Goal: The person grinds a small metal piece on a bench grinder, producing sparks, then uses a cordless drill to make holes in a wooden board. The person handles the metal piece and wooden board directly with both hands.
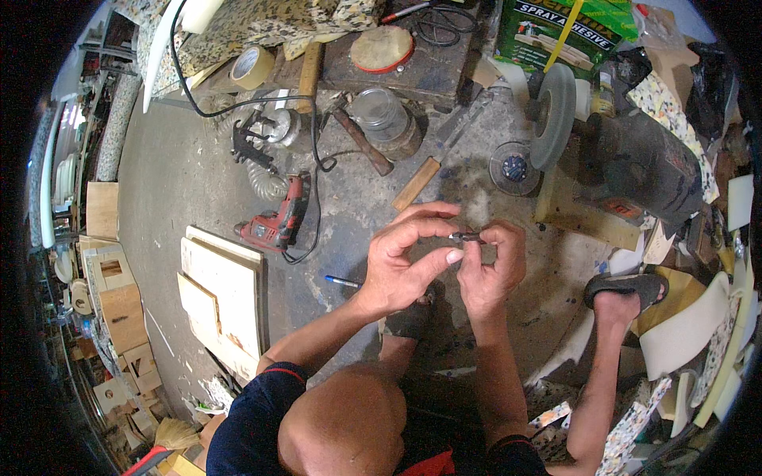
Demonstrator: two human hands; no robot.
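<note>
floor [175, 166]: grey concrete, blotched and stained | table [436, 75]: dark, scuffed, at far side | light [76, 116]: bright patch, far left

A small dark piece [470, 237] (partly covered by the hands [490, 274]) defies identification.

I see a hammer [363, 141] lying just beside a glass jar [390, 131]. A blue pen [343, 282] lies right of white boards [228, 270].

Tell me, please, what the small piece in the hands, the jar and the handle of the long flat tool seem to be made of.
Small piece: probably metal, dark with a bright end; too small to be sure.
Jar: smooth glass or clear plastic; it is see-through.
Handle: likely wood, pale brown, rather matte.
</note>
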